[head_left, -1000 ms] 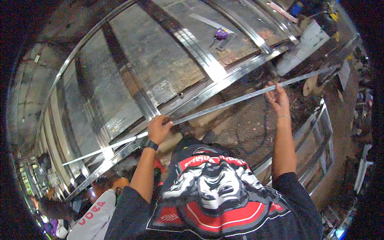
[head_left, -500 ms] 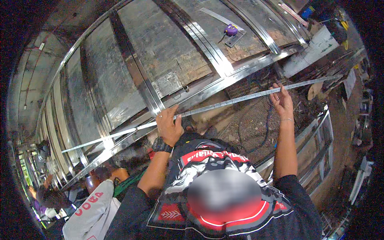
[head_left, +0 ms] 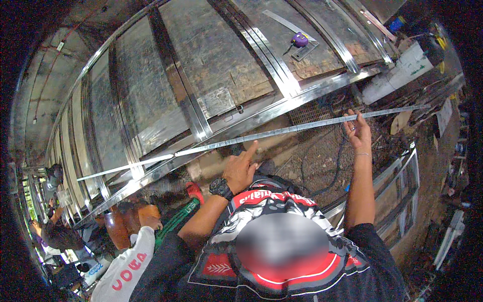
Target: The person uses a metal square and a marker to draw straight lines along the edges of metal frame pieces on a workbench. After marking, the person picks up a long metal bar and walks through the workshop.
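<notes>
A long, thin metal strip (head_left: 282, 131) with evenly spaced marks runs from the far left over the frame's near edge out to the right. My right hand (head_left: 358, 135) has its fingers curled round the strip on the right side. Below the strip's middle hovers my left hand (head_left: 240, 170), apart from it, index finger stretched out and nothing in its grasp. The big metal frame (head_left: 271, 108) has shiny crossbars over dark panels. On a panel lie a purple tape measure (head_left: 300, 40) and a metal try square (head_left: 289, 25).
At lower left a co-worker's grey sleeve (head_left: 128, 261) and hand (head_left: 149, 219) show, beside a green item with a red end (head_left: 194, 192). Another metal frame (head_left: 397, 186) leans at right. A white board (head_left: 400, 73) and dark cables (head_left: 329, 186) lie beyond the strip and below it.
My left hand has let go of the strip and moved down and right, its index finger now extended. The right hand stays on the strip. The co-worker's hand has come into view.
</notes>
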Demonstrator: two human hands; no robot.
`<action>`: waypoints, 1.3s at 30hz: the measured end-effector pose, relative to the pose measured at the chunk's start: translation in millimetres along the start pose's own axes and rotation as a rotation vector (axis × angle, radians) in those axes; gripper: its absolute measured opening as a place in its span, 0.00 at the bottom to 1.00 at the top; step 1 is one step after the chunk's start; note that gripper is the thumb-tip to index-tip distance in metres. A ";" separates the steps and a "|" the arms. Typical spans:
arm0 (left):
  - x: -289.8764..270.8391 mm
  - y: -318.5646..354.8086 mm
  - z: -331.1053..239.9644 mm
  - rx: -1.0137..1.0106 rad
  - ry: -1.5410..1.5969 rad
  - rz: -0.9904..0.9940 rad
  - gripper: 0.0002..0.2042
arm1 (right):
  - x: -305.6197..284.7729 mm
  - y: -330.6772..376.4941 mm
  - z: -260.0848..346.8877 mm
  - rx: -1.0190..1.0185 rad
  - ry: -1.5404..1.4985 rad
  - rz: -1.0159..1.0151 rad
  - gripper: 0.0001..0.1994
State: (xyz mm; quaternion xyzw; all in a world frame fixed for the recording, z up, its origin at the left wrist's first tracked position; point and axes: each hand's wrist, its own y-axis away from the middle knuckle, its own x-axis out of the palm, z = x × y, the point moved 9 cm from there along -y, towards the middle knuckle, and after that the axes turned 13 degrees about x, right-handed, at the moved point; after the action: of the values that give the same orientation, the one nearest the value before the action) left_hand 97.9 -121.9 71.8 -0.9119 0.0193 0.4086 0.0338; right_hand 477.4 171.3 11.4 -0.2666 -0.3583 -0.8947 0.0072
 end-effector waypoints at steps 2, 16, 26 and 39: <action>-1.8 -0.6 2.6 -0.027 -0.082 0.009 0.33 | -3.5 -1.9 -5.5 0.011 -0.009 0.029 0.22; -47.3 14.5 117.0 -0.129 0.021 -0.033 0.18 | 14.5 32.6 -0.3 -0.063 -0.178 0.122 0.18; -37.3 -25.0 111.9 -0.213 0.155 0.374 0.18 | 19.8 75.9 8.5 -0.136 -0.118 0.048 0.17; 42.1 -158.4 -68.7 0.083 0.580 0.497 0.21 | 47.9 83.6 10.1 -0.233 -0.116 -0.067 0.22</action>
State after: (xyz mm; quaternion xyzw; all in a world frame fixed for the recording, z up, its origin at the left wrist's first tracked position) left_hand 186.9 30.4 93.3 -0.9550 0.2651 0.1284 -0.0362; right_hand 458.1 124.2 93.9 -0.3046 -0.2603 -0.9132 -0.0746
